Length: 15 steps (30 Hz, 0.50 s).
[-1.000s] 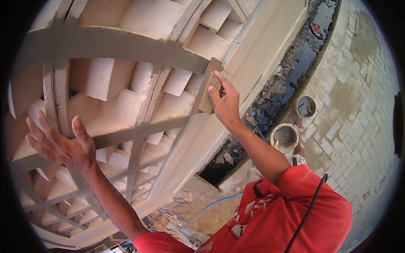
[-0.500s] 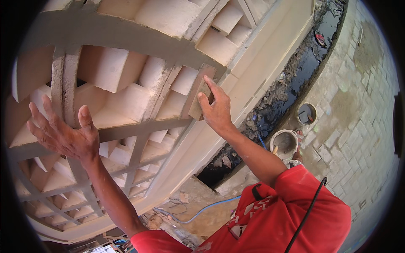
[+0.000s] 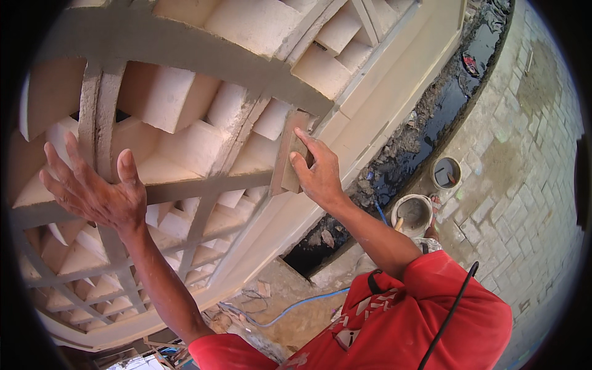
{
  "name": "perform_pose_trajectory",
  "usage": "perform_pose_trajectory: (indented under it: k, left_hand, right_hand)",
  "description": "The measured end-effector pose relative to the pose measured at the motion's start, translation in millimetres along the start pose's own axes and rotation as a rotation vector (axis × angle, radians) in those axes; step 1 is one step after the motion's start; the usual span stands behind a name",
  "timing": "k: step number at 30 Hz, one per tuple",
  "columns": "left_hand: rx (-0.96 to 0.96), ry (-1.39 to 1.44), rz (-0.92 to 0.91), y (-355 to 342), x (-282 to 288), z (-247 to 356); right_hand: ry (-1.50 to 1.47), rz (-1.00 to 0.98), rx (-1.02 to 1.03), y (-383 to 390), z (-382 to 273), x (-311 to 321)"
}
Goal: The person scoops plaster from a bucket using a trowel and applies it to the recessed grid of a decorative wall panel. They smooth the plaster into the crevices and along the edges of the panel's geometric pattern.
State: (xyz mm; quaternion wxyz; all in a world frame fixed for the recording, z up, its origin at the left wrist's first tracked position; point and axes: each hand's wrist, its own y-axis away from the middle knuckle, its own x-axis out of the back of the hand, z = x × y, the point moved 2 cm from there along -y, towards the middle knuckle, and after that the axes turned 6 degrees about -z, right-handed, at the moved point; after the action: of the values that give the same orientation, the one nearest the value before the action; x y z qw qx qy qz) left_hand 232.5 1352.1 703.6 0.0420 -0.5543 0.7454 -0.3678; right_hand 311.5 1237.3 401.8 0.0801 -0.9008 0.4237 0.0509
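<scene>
My right hand (image 3: 317, 171) grips a flat wooden plastering float (image 3: 287, 154) by the block on its back. The float lies against the right-hand end of a lattice wall, over a strip beside the smooth cream border (image 3: 327, 166). Its working face is hidden. With fingers spread, my left hand (image 3: 102, 191) is held up before the lattice and holds nothing. Whether its palm touches the wall I cannot tell. Grey plaster-coated bars (image 3: 185, 46) cross the lattice, with pale angled blocks (image 3: 185, 145) set back between them.
To the right, a ditch of dark water (image 3: 435, 123) runs along the wall's foot. A bucket of grey mix (image 3: 414, 213) and a smaller bucket of liquid (image 3: 446, 172) stand beside it, near a foot. Beyond is grey paving (image 3: 518, 203). A blue hose (image 3: 302, 302) crosses the ground below.
My right hand has slid the float a short way down along the lattice's edge, and the float stands a little more upright. My left hand has hardly moved.
</scene>
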Motion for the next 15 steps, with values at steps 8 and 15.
perform_pose_trajectory:
  k: [8,15]
  left_hand:
    - [-0.018,-0.013,0.008,0.8,2.7,1.9]
    - [-0.007,-0.011,0.001,2.2,2.3,1.6]
  right_hand:
    - [0.092,0.17,0.125,-34.2,-24.1,10.3]
    - [-0.043,0.112,0.064,-13.7,-26.3,22.9]
